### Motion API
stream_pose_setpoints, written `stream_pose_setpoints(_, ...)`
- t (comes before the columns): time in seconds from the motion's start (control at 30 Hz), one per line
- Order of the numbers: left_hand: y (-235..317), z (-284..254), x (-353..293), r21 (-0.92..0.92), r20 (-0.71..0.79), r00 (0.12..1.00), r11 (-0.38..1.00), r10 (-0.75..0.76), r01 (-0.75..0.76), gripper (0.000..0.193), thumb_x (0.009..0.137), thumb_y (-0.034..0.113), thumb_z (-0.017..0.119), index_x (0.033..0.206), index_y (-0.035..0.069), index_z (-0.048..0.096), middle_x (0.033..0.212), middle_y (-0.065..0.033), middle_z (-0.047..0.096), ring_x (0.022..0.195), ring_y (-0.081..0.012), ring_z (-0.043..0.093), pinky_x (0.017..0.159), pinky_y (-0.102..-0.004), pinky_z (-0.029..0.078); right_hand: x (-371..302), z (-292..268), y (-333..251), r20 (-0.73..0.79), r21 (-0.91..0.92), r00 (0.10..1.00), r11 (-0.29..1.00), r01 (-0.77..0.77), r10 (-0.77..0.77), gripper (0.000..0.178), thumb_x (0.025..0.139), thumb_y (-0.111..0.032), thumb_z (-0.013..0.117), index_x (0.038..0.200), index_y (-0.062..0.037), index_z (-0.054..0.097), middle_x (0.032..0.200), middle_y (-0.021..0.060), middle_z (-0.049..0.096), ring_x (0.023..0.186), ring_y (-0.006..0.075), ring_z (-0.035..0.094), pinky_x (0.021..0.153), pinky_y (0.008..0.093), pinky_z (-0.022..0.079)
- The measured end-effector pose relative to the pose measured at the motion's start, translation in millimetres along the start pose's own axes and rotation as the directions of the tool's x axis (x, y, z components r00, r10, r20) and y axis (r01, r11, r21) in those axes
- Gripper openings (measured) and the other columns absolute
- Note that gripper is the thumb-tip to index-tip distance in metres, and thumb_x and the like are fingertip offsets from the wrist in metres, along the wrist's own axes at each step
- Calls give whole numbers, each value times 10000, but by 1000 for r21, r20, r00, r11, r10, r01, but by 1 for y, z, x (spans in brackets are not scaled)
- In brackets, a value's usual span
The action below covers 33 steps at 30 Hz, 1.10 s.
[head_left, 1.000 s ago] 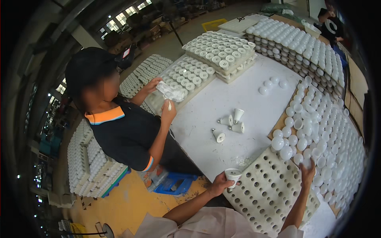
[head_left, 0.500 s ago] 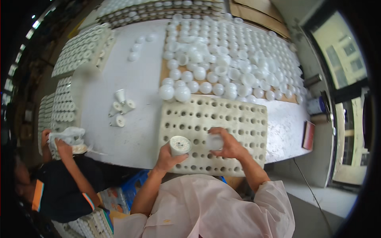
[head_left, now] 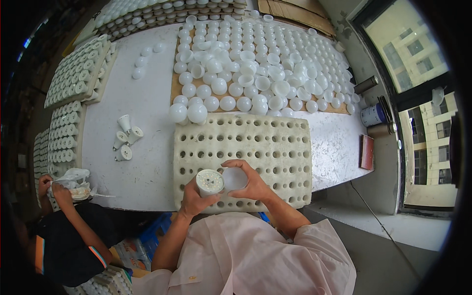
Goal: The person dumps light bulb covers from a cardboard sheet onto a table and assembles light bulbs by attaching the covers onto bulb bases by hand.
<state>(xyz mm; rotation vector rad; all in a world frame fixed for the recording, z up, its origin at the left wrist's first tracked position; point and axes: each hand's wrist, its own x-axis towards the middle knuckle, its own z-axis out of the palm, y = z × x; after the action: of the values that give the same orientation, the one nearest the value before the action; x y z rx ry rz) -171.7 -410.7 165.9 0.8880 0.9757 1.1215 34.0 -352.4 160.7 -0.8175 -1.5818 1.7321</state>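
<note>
My left hand (head_left: pixel 194 199) is wrapped round the white body of an LED bulb base (head_left: pixel 210 182), whose round face with small LED chips points up. Close beside it, my right hand (head_left: pixel 253 184) grips a translucent white bulb cover (head_left: pixel 234 179) between thumb and fingers, its open side toward me. The cover and base are side by side, nearly touching. Both hands are over the near part of a cream foam tray (head_left: pixel 290 147) with rows of round holes.
Many white bulb covers (head_left: pixel 219 86) lie on cardboard beyond the tray. Several loose bulb bases (head_left: pixel 126 137) rest on the white table (head_left: pixel 147 182). Trays of bases (head_left: pixel 66 125) are stacked at left, where a co-worker's hands (head_left: pixel 59 191) hold a plastic bag. A red box (head_left: pixel 366 152) lies at right.
My right hand has brought the bulb cover left, close to the bulb base, and turned its opening into view. The whole view has shifted, so the table appears further left.
</note>
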Motion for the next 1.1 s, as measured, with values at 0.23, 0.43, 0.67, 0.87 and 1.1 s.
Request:
stream_pose_setpoints(0.23,-23,5,-2,112,-254,967,992,-31,61,453,682,57,741,1094,-5,564,1010,-68,635,911,-139,619,812,-291,501,-9,17,4,28,-215,999,976,45,-40,719,662,-50,787,1214,-86,328,1271,113,476,1185,202,467,989,371,389)
stream_pose_setpoints(0.43,-13,16,-3,27,-287,957,998,-44,54,383,677,12,706,1039,-1,580,807,-54,625,612,-103,583,510,-229,469,-15,27,15,-133,219,991,975,24,6,782,650,-87,815,1287,-95,362,1282,134,495,1186,225,483,1024,405,377)
stream_pose_setpoints(0.67,7,13,-7,-34,-145,985,996,-90,86,373,694,62,688,1029,-51,567,784,-92,640,591,-127,603,472,-239,472,-12,30,29,-109,820,970,571,-34,215,834,703,-329,795,1386,-121,364,1205,119,552,1056,208,567,792,329,528)
stream_pose_setpoints(0.87,10,12,-11,1,-101,986,991,-130,131,371,700,60,698,1047,-22,594,810,-45,641,569,-72,564,460,-217,438,-10,29,25,-89,829,976,558,-37,197,815,714,-350,786,1383,-139,370,1177,109,556,950,188,597,670,286,522)
stream_pose_setpoints(1.1,10,12,-14,71,-77,985,985,-152,158,362,698,78,712,1033,-7,605,783,-25,632,557,-58,549,457,-214,429,-15,27,32,-57,816,987,576,-41,151,791,736,-302,770,1379,-127,343,1189,101,546,938,182,584,697,293,506)
